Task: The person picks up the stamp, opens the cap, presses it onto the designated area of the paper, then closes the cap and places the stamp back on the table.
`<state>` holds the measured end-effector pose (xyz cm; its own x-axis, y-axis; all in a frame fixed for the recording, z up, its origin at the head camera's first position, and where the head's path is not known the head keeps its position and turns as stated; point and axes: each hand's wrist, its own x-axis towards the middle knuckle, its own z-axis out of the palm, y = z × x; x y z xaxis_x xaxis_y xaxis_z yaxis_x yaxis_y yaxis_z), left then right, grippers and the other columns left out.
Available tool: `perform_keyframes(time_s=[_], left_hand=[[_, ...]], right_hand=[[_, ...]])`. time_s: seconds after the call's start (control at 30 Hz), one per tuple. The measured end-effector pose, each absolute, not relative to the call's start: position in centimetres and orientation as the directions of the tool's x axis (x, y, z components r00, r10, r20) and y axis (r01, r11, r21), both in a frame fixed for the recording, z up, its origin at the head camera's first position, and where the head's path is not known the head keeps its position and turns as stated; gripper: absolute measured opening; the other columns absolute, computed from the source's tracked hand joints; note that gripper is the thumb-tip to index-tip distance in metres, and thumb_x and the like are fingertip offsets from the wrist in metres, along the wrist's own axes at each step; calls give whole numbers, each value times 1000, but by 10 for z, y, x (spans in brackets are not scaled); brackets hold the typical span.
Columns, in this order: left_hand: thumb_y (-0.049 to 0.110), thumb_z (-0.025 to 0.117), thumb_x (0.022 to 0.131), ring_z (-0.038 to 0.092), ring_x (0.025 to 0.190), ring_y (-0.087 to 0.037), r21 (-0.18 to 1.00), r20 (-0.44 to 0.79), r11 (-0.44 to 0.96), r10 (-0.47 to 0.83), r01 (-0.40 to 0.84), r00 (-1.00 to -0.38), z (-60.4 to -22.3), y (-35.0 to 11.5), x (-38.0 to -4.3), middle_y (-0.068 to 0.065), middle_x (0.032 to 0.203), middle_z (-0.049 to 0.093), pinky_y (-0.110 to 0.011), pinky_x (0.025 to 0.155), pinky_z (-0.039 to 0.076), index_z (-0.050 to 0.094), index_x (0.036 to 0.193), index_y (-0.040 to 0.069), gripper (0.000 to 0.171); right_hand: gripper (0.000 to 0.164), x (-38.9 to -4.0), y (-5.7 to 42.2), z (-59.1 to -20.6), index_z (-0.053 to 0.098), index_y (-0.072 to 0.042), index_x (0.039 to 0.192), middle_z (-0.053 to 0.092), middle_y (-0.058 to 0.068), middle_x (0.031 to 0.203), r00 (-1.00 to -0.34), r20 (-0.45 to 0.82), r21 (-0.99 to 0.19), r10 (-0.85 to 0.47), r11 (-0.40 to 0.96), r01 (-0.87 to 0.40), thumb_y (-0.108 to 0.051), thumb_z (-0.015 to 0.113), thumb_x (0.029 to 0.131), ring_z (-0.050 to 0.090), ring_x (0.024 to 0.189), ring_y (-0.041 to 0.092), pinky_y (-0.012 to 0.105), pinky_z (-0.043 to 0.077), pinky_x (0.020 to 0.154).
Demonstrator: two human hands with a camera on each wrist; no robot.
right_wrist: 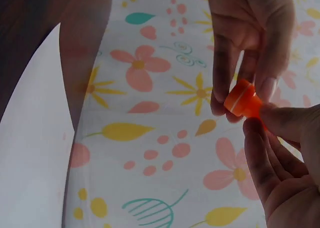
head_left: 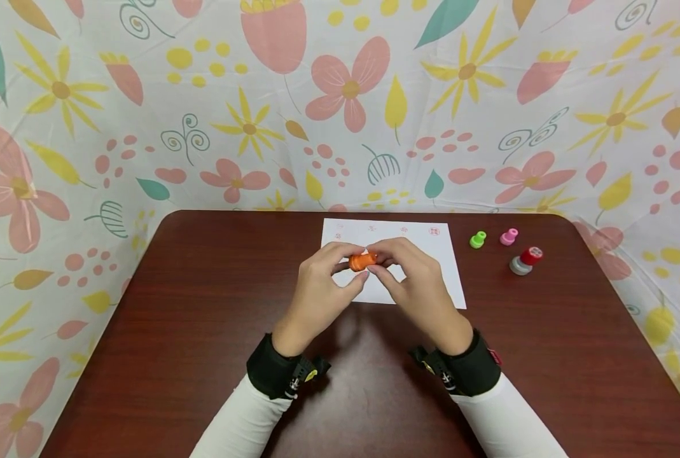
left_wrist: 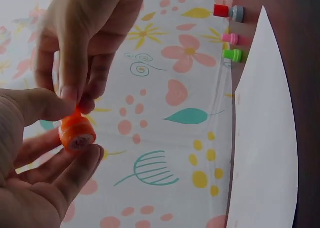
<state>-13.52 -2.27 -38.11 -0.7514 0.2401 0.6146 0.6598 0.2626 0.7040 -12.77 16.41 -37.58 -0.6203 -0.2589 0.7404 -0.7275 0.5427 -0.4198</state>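
An orange stamp (head_left: 362, 262) is held between both hands above the sheet of paper (head_left: 425, 273). My left hand (head_left: 319, 292) has its thumb and fingers around the wide end, on the left. With thumb and fingertips, my right hand (head_left: 422, 289) pinches the narrow knob end. In the left wrist view the stamp's round end (left_wrist: 81, 141) faces the camera and shows a faint pattern. The right wrist view shows a pale line around the wide part of the stamp (right_wrist: 239, 99). Several small red prints (head_left: 404, 229) mark the paper's far part.
Right of the paper stand a green stamp (head_left: 478, 240) and a pink stamp (head_left: 508, 237). Near them is a red-and-grey stamp (head_left: 526, 261), its red part leaning on or joined to the grey. A flower-patterned cloth (head_left: 351, 159) hangs behind the brown table (head_left: 202, 318).
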Motion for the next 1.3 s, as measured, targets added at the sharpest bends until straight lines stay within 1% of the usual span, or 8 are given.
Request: perform_keyframes(time_s=[0.13, 0.23, 0.37, 0.57, 0.73, 0.87, 1.1, 1.3], left_hand=[[-1, 82, 84, 70, 96, -20, 602, 670, 387, 232, 699, -705, -379, -20, -133, -10, 106, 72, -26, 84, 61, 74, 108, 0, 25], [-5, 81, 82, 68, 94, -20, 542, 697, 442, 239, 715, -676, -377, -19, -133, -10, 106, 70, -29, 83, 59, 75, 107, 0, 26], [-8, 80, 81, 67, 94, -21, 496, 710, 472, 263, 729, -653, -374, -19, -133, -11, 104, 68, -29, 87, 60, 75, 105, -2, 26], [-5, 81, 84, 68, 87, -19, 495, 707, 455, 285, 741, -647, -376, -27, -138, -10, 98, 70, -28, 79, 60, 75, 100, 0, 18], [-3, 81, 84, 66, 80, -16, 516, 667, 482, 292, 708, -685, -380, -42, -148, -7, 94, 71, -26, 72, 59, 75, 97, 3, 15], [-4, 78, 84, 65, 78, -18, 522, 627, 544, 278, 657, -728, -383, -57, -156, -7, 91, 72, -30, 69, 57, 75, 97, 3, 15], [-1, 80, 84, 71, 84, -25, 556, 575, 608, 211, 567, -790, -391, -87, -172, -12, 97, 77, -43, 77, 61, 78, 104, 2, 20], [2, 82, 85, 77, 90, -27, 645, 505, 579, 168, 499, -847, -400, -111, -191, -13, 100, 78, -45, 83, 63, 77, 104, 2, 19]], right_hand=[[37, -125, 160, -374, 69, 0, 113, 71, 9, 98, -567, 774, -328, -280, 588, -739, 3, 86, 80, 70, 85, 17, 30, 60, 75], [37, -124, 157, -373, 67, 1, 112, 70, 9, 98, -546, 783, -291, -298, 600, -745, 2, 86, 80, 70, 85, 17, 30, 60, 75], [37, -123, 156, -373, 66, 1, 114, 70, 10, 100, -539, 780, -276, -316, 600, -751, 0, 85, 82, 69, 86, 17, 29, 60, 76], [43, -124, 156, -374, 65, 2, 117, 69, 13, 106, -548, 770, -287, -327, 590, -755, 0, 87, 80, 69, 92, 23, 34, 61, 81], [40, -125, 162, -375, 66, 2, 119, 69, 14, 114, -591, 730, -316, -343, 598, -737, -4, 85, 84, 68, 106, 26, 39, 59, 90], [37, -127, 169, -377, 67, 1, 121, 68, 13, 118, -636, 692, -349, -341, 613, -708, -5, 82, 87, 66, 111, 26, 40, 57, 94], [34, -134, 188, -383, 65, 1, 121, 68, 12, 116, -684, 640, -355, -350, 654, -668, -6, 79, 90, 66, 104, 26, 41, 58, 88], [40, -140, 212, -384, 63, 0, 127, 67, 14, 124, -757, 547, -356, -357, 720, -596, -10, 79, 92, 63, 118, 29, 49, 56, 100]])
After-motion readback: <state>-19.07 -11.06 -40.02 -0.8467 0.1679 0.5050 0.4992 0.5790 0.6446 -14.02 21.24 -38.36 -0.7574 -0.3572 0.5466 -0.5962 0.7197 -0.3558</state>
